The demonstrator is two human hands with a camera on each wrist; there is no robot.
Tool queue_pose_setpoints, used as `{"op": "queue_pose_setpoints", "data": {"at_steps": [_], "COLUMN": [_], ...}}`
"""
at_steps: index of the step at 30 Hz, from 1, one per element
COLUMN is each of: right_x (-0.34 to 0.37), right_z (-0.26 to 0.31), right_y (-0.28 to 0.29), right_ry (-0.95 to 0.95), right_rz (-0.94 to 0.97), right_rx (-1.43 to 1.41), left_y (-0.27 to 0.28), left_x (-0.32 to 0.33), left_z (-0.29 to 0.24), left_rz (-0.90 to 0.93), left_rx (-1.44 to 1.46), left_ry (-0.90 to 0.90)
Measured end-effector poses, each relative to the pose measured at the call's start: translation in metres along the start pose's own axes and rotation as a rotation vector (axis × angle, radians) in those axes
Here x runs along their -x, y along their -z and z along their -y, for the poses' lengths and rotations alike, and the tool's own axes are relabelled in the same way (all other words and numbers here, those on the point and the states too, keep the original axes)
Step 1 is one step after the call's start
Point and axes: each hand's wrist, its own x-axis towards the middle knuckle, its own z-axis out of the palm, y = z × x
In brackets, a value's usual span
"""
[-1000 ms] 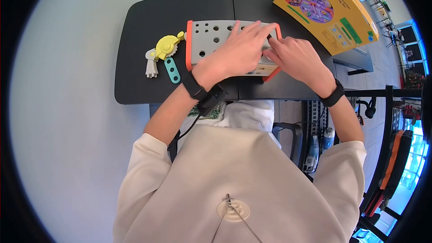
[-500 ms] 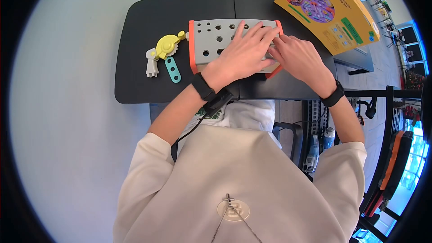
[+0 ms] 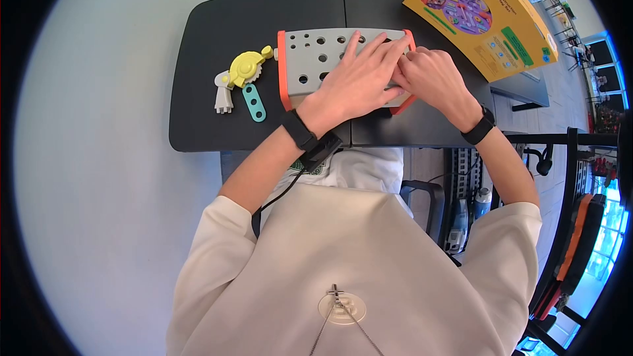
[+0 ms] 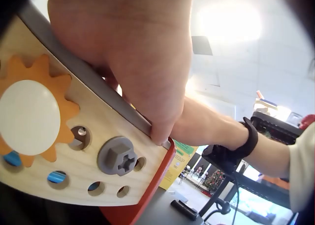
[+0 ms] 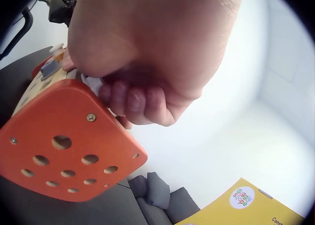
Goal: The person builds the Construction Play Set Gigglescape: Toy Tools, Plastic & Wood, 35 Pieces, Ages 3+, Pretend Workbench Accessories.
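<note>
A wooden toy workbench box [image 3: 300, 59] with a grey perforated top and orange end panels stands on the black table. My left hand [image 3: 356, 82] lies across its top with the fingers spread, and the thumb is at the near edge. My right hand [image 3: 435, 82] is at the right end of the top, close beside the left fingertips. Its fingers [image 5: 135, 102] are curled just above the orange end panel [image 5: 74, 156]; I cannot tell what they hold. In the left wrist view, an orange gear [image 4: 73, 107] and a grey bolt [image 4: 118, 156] sit on the front panel.
Left of the box lie a yellow toy saw piece [image 3: 245, 68], a pale grey claw-shaped piece [image 3: 223, 97] and a teal strip with holes [image 3: 254, 102]. A yellow packaging box [image 3: 481, 20] stands at the back right. The table [image 3: 204, 125] ends close to the body.
The toy box and left hand have shifted slightly right and away from the body. The right hand's fingers have curled in more, and that hand has tilted a little at the box's right end.
</note>
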Motion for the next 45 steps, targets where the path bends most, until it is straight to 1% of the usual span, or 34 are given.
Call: {"op": "queue_pose_setpoints", "data": {"at_steps": [1,2,4,5,7,8,10,12,14,15,17,19,21,22,24,25,27,28,29,31,32,34,35,37,38,40,41,42,43,44,45], "right_x": [0.0,0.001,0.002,0.003,0.005,0.005,0.003,0.004,0.005,0.005,0.004,0.004,0.004,0.003,0.004,0.004,0.004,0.005,0.005,0.005,0.006,0.006,0.006,0.006,0.006,0.006,0.007,0.008,0.007,0.007,0.007], "right_z": [0.001,0.002,0.003,0.006,0.012,0.014,0.017,0.019,0.021,0.024,0.028,0.029,0.029,0.029,0.027,0.027,0.024,0.023,0.023,0.023,0.023,0.023,0.023,0.023,0.024,0.023,0.022,0.022,0.023,0.023,0.023], "right_y": [0.002,0.002,0.0,-0.001,0.001,0.002,0.005,0.002,0.003,0.006,0.008,0.008,0.006,0.004,0.001,-0.001,-0.002,-0.003,-0.003,-0.002,-0.002,-0.002,-0.002,-0.001,-0.001,-0.002,-0.003,-0.003,-0.003,-0.003,-0.004], "right_ry": [-0.025,-0.023,0.02,0.023,-0.061,-0.059,-0.124,-0.147,-0.17,-0.155,-0.141,-0.194,-0.188,-0.219,-0.244,-0.245,-0.242,-0.244,-0.247,-0.243,-0.24,-0.241,-0.244,-0.246,-0.246,-0.247,-0.248,-0.251,-0.263,-0.275,-0.277], "right_rz": [0.086,0.085,-0.005,-0.005,0.076,0.074,0.147,0.126,0.101,0.078,0.039,0.092,0.049,0.057,0.055,0.042,0.021,0.013,0.008,0.004,0.003,0.001,0.001,0.001,0.003,-0.006,-0.017,-0.014,-0.003,0.007,0.007], "right_rx": [0.045,0.045,0.103,0.103,0.156,0.156,0.167,0.14,0.109,0.134,0.149,0.132,0.133,0.109,0.082,0.071,0.062,0.045,0.028,0.023,0.015,0.012,0.006,0.003,-0.003,-0.02,-0.038,-0.036,-0.041,-0.047,-0.048], "left_y": [0.0,-0.001,0.0,0.001,0.0,0.0,0.004,0.015,0.037,0.049,0.078,0.099,0.103,0.101,0.095,0.093,0.087,0.085,0.084,0.089,0.091,0.109,0.113,0.116,0.116,0.115,0.12,0.112,0.114,0.115,0.115], "left_x": [0.0,0.0,0.001,0.001,0.001,0.002,0.003,0.004,0.015,0.026,0.054,0.087,0.13,0.148,0.175,0.18,0.188,0.191,0.193,0.187,0.184,0.165,0.155,0.134,0.122,0.095,0.083,0.078,0.066,0.062,0.057], "left_z": [0.0,-0.001,-0.003,-0.004,-0.004,-0.003,-0.005,-0.003,0.006,0.014,0.039,0.074,0.115,0.129,0.15,0.153,0.159,0.167,0.178,0.189,0.194,0.186,0.179,0.162,0.155,0.143,0.134,0.14,0.131,0.116,0.109], "left_rz": [-0.008,-0.017,-0.042,-0.065,-0.064,-0.062,-0.035,-0.014,0.03,0.031,-0.134,-0.235,-0.175,-0.18,0.053,0.044,0.163,0.15,0.144,0.237,0.233,0.031,0.029,-0.3,-0.3,-0.425,-0.333,-0.327,-0.32,-0.268,-0.217], "left_rx": [0.003,0.007,0.039,0.071,0.069,0.067,0.087,0.102,0.439,0.428,0.386,0.138,-0.194,-0.205,-0.289,-0.298,-0.227,-0.16,-0.161,-0.085,-0.084,0.39,0.39,0.711,0.712,0.814,0.661,0.696,0.726,0.715,0.634], "left_ry": [-0.001,-0.001,0.001,0.002,0.0,-0.005,-0.005,-0.004,0.047,0.053,0.246,0.432,0.59,0.594,0.909,0.913,1.024,1.014,1.013,1.062,1.062,1.2,1.197,0.958,0.957,0.571,0.509,0.315,0.12,0.227,0.17]}}
